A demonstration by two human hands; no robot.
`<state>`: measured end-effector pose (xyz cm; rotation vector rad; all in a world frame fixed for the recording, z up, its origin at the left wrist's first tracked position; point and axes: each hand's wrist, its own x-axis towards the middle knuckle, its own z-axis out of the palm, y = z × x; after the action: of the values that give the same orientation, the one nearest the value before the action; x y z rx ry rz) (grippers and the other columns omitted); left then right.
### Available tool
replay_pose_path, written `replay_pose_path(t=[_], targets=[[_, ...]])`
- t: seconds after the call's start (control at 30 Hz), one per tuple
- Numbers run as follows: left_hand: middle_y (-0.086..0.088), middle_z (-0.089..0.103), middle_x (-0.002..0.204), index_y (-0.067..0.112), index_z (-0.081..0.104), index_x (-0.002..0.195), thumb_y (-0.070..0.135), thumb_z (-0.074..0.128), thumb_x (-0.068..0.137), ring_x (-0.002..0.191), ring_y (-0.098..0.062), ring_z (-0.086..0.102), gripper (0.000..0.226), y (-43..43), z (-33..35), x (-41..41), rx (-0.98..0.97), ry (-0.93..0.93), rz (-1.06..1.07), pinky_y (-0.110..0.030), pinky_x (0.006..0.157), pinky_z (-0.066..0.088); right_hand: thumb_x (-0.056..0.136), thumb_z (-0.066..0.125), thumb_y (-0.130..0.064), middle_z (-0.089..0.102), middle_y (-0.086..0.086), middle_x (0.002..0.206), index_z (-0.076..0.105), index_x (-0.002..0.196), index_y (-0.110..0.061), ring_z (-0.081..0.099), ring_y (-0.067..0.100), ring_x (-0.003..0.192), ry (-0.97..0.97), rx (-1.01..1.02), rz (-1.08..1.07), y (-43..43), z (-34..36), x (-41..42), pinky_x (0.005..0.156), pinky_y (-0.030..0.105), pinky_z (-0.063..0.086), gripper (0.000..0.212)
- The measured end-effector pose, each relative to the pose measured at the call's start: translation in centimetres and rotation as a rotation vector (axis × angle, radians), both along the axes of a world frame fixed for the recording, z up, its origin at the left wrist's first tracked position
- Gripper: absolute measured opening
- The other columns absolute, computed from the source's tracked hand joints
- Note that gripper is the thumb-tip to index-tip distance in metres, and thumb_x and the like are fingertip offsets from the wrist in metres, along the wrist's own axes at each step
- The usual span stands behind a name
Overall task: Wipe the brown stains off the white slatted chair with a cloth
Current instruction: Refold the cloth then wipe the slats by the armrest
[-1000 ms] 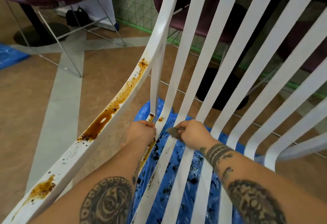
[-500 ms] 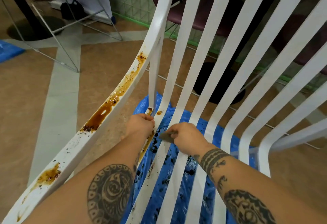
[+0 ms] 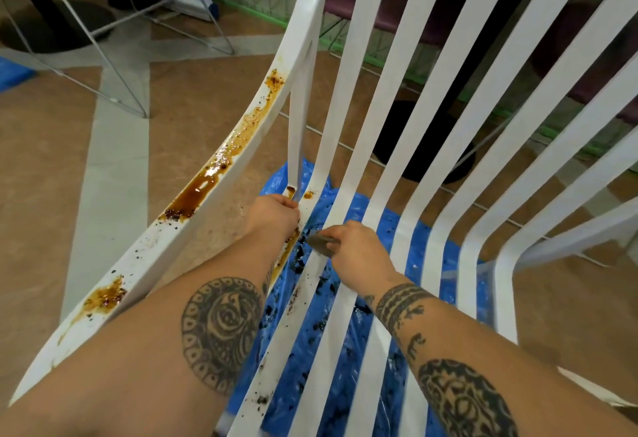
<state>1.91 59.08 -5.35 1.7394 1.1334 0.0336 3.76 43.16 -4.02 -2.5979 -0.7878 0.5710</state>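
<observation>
I see the white slatted chair (image 3: 390, 146) filling the view, its slats running lengthwise from the near bottom edge up and away, fanning out toward the right. Its left side rail curves from lower left to top centre. The brown stains (image 3: 196, 195) lie along the rail's length, with a smaller blotch nearer me and specks between them.

My left hand (image 3: 272, 215) has its fingers curled round the innermost thin slat where the upright strut meets it. My right hand (image 3: 359, 250) pinches a dull grey cloth (image 3: 321, 243) against the next slat. The cloth's tip points left, toward the left hand, and the two hands are near each other but apart.

Narrow gaps between slats show a blue sheet (image 3: 352, 203) below, spotted with dark drips. Left of the rail there is open tan floor (image 3: 45, 167).
</observation>
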Motion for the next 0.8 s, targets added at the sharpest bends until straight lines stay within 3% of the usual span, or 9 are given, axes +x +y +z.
replay_pose_path(t=[0.13,0.2,0.27,0.33,0.4,0.47,0.57,0.7,0.8], targets=[[0.009,0.063,0.076,0.025,0.073,0.085,0.015,0.070,0.090,0.062,-0.003,0.054,0.011,0.0,0.7,-0.2,-0.019,0.029,0.015,-0.025,0.062,0.049,0.100,0.051,-0.014,0.071,0.010,0.112,0.071,0.121,-0.016,0.061,0.023,0.088,0.212,-0.027,-0.031,0.2,1.9,0.6,0.074,0.032,0.052,0.029],[0.006,0.066,0.080,0.022,0.075,0.093,0.015,0.070,0.091,0.062,-0.005,0.056,0.009,-0.1,1.2,-0.4,-0.047,0.029,0.030,-0.023,0.057,0.049,0.101,0.052,-0.016,0.072,0.010,0.110,0.072,0.120,-0.016,0.066,0.026,0.091,0.251,0.114,-0.242,0.0,2.0,1.3,0.078,0.035,0.058,0.028],[0.000,0.069,0.089,0.022,0.073,0.108,0.018,0.067,0.093,0.063,-0.008,0.056,0.017,-0.2,1.5,-0.8,-0.043,0.014,0.057,-0.025,0.056,0.050,0.101,0.053,-0.015,0.072,0.009,0.112,0.071,0.123,-0.018,0.068,0.027,0.096,0.190,0.188,-0.346,-0.2,1.3,1.0,0.081,0.036,0.059,0.028],[-0.001,0.070,0.095,0.024,0.070,0.119,0.020,0.066,0.094,0.065,-0.011,0.058,0.026,-0.3,1.5,-1.2,-0.031,-0.003,0.081,-0.027,0.056,0.050,0.099,0.054,-0.011,0.069,0.010,0.115,0.068,0.128,-0.020,0.066,0.027,0.097,0.087,0.104,-0.230,-0.2,0.2,-0.6,0.076,0.032,0.054,0.033],[0.004,0.069,0.089,0.031,0.070,0.108,0.025,0.068,0.090,0.076,-0.016,0.063,0.018,-0.5,1.6,-2.0,-0.027,-0.015,0.142,-0.034,0.075,0.056,0.097,0.054,-0.007,0.061,0.009,0.114,0.064,0.133,-0.022,0.062,0.028,0.099,-0.001,0.034,-0.119,-0.2,-0.4,-2.4,0.076,0.032,0.049,0.041],[0.012,0.061,0.080,0.035,0.068,0.091,0.033,0.069,0.084,0.093,-0.022,0.065,0.008,-0.8,1.4,-2.9,0.000,0.001,0.178,-0.049,0.096,0.051,0.094,0.053,-0.003,0.060,0.009,0.110,0.066,0.130,-0.022,0.060,0.029,0.097,-0.027,-0.004,-0.038,-0.5,0.0,-3.7,0.077,0.036,0.051,0.043],[0.014,0.061,0.078,0.039,0.059,0.076,0.040,0.066,0.079,0.096,-0.024,0.065,0.008,-1.7,1.3,-4.8,0.002,0.031,0.173,-0.056,0.098,0.048,0.092,0.051,-0.001,0.070,0.014,0.103,0.073,0.119,-0.015,0.065,0.030,0.088,0.105,-0.021,0.013,-0.7,1.4,-4.5,0.078,0.039,0.058,0.038],[0.007,0.065,0.072,0.038,0.060,0.086,0.043,0.061,0.083,0.081,-0.026,0.066,0.006,-3.4,2.6,-8.3,-0.017,0.064,0.119,-0.060,0.094,0.050,0.099,0.050,-0.010,0.072,0.012,0.108,0.072,0.116,-0.011,0.066,0.026,0.092,0.162,0.079,-0.154,-0.8,2.0,-3.7,0.080,0.033,0.056,0.029],[0.003,0.065,0.071,0.041,0.054,0.085,0.035,0.059,0.093,0.070,-0.024,0.062,0.011,-3.7,3.0,-11.5,-0.035,0.097,0.121,-0.062,0.100,0.046,0.101,0.050,-0.009,0.072,0.009,0.107,0.069,0.124,-0.019,0.059,0.017,0.077,0.107,0.086,-0.134,-1.1,1.5,-4.9,0.059,0.024,0.049,0.032]])
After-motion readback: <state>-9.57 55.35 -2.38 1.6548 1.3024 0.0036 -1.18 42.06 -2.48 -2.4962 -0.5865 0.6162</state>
